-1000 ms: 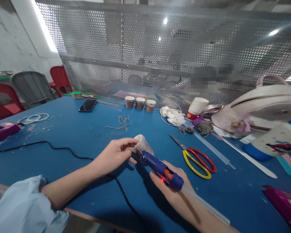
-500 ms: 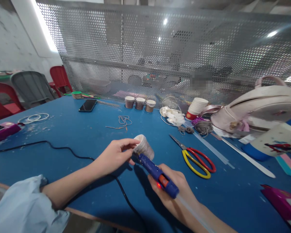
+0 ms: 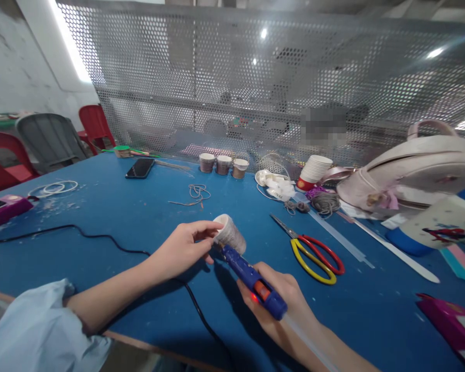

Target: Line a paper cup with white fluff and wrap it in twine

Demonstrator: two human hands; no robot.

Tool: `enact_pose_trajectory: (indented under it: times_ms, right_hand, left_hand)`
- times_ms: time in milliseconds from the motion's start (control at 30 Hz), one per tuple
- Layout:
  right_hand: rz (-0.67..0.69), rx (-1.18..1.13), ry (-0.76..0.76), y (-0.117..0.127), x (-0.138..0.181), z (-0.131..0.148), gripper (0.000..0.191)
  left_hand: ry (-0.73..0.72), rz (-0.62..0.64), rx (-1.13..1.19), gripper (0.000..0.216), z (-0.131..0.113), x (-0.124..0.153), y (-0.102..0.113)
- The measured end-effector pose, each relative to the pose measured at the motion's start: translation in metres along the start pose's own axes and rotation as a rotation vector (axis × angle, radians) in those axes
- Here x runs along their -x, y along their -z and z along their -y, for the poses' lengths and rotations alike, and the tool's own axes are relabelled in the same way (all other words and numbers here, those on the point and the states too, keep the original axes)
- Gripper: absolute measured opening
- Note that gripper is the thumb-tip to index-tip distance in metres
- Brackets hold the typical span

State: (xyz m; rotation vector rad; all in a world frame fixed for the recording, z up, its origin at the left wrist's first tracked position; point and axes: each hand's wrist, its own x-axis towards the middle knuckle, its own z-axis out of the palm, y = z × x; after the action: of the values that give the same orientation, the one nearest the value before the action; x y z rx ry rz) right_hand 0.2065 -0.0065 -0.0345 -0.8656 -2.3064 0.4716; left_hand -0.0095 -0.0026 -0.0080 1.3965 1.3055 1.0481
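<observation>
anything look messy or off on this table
Nothing looks broken or spilled. The stack of paper cups lies tipped on its side by the mesh screen, and pale specks litter the blue table near the white loops. The left hand tilts a small cup against the glue gun.

glue gun (image 3: 253, 281): showing blue, orange trigger
scissors (image 3: 313, 251): showing red and yellow handles
table (image 3: 120, 217): showing blue
</observation>
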Motion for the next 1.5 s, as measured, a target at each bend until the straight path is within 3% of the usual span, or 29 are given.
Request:
enact_pose_trajectory:
  times_ms: [67, 233, 600, 800, 1067, 1500]
  right_hand:
    - [0.056, -0.015, 0.002, 0.002, 0.000, 0.001, 0.007]
    - [-0.023, 0.028, -0.018, 0.004, -0.002, 0.001, 0.012]
    - [0.015, 0.011, -0.015, 0.004, -0.002, 0.001, 0.009]
    - [-0.101, 0.023, -0.050, 0.004, -0.004, 0.001, 0.017]
    - [-0.092, -0.051, -0.096, 0.011, -0.011, 0.008, 0.027]
    - [-0.049, -0.107, -0.116, 0.015, -0.009, 0.012, 0.027]
  left_hand:
    - [0.002, -0.005, 0.000, 0.040, 0.000, 0.000, 0.000]
    - [0.002, -0.006, 0.005, 0.039, -0.001, 0.002, 0.000]
    - [0.007, -0.014, 0.027, 0.037, -0.002, 0.002, -0.001]
    - [0.018, -0.002, 0.043, 0.037, -0.002, 0.001, 0.001]
    - [0.009, -0.067, -0.003, 0.027, 0.000, 0.000, 0.001]
    - [-0.269, -0.243, -0.352, 0.016, 0.004, -0.003, 0.007]
